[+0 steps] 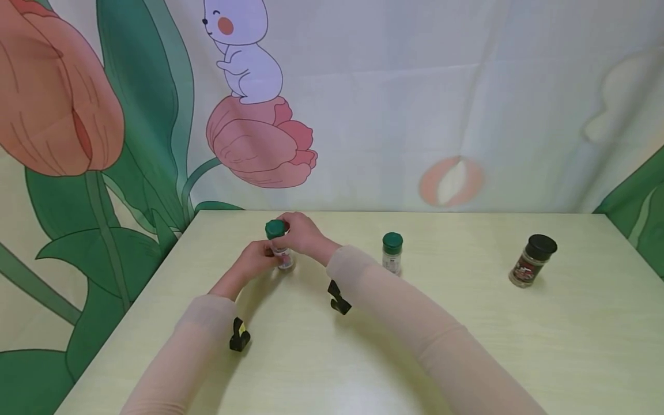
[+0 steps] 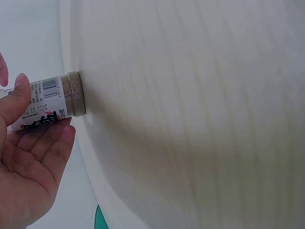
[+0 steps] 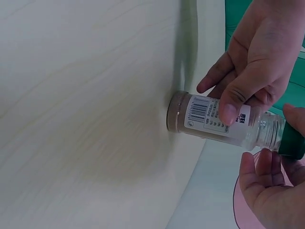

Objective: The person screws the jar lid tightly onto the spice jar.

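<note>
A clear glass spice jar [image 1: 285,260] with a white label stands at the left part of the table. My left hand [image 1: 254,259] grips its body, the thumb lying across the label [image 3: 214,114] in the right wrist view. At the jar's top, my right hand [image 1: 306,236] pinches the green cap [image 1: 275,229] between thumb and fingers. Glass neck shows below the cap [image 3: 291,141]; whether it is still threaded on I cannot tell. In the left wrist view the jar's base [image 2: 76,94] meets the table, and brownish powder lies inside.
Another green-capped spice jar [image 1: 392,253] stands near the middle, partly behind the right sleeve [image 1: 373,282]. A black-capped jar [image 1: 532,260] with a dark label is at the right. Behind the pale table [image 1: 467,346] hangs a printed curtain [image 1: 363,127].
</note>
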The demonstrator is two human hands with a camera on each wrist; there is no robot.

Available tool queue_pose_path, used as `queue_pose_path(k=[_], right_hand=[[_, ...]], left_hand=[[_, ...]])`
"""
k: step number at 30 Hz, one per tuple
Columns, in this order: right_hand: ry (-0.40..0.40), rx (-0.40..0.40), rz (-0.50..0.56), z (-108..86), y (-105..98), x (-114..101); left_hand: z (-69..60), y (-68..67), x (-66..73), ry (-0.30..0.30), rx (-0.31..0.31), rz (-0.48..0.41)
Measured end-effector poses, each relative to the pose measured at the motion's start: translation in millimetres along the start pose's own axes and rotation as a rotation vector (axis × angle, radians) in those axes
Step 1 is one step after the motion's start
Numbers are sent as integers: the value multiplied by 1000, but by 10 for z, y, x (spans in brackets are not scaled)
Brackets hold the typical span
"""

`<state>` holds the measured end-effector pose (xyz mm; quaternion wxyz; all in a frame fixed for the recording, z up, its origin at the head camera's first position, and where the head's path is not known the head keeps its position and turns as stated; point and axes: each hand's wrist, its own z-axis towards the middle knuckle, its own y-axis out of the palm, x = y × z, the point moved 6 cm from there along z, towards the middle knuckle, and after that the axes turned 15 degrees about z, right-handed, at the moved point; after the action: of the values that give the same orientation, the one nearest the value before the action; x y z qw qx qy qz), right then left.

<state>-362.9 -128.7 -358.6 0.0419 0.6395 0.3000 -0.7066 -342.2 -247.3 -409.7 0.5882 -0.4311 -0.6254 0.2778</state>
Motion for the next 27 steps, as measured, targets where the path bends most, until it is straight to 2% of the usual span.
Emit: queue_pose_path(k=[11, 27], right_hand=[[25, -4, 45, 7, 24, 48], [27, -13, -4, -12, 36, 67]], left_hand=[[3, -11, -12, 3, 5, 19], [0, 15, -8, -14, 6, 18]])
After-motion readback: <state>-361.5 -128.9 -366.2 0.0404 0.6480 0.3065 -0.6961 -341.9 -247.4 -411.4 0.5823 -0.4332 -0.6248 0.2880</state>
